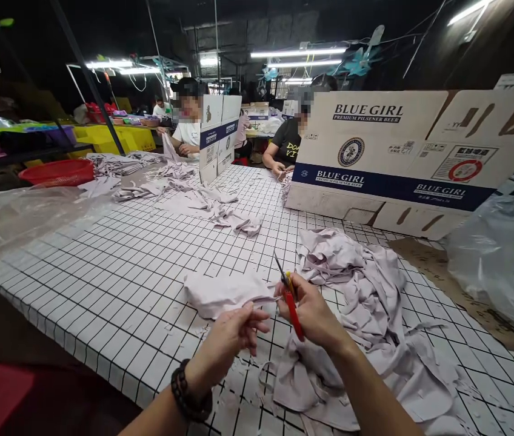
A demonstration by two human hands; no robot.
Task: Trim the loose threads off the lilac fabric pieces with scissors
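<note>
- Cloth piece [220,292] lies on the checked tabletop [148,260], nearer the near edge than the far edge, straight ahead of the left hand. Its long axis runs roughly side to side, narrowing to a tip at the right, in the gap between the 2 hands.
- Left hand [234,327] sits just on the near-edge side of the cloth, with thumb and fingers loosely curled at its lower border; whether they pinch it, I cannot tell. It is the nearer of the 2 to the cloth's main body.
- Scissors [292,309] stand just right of the narrow tip, points toward the tabletop's far edge and slightly left, so they cross the cloth's long axis steeply. Whether the 2 blades are parted is hard to make out.
- Right hand [314,312] is clamped on the scissors and nearer the tip; its fingertips are partly hidden by the handles, so any hold on the cloth stays unclear.
- Cloth heap [370,284] lies toward the tabletop's right edge, partly covered by the right forearm and cut off below.
- Carton [384,145] stands beyond the heap, hiding the tabletop's far right corner.
</note>
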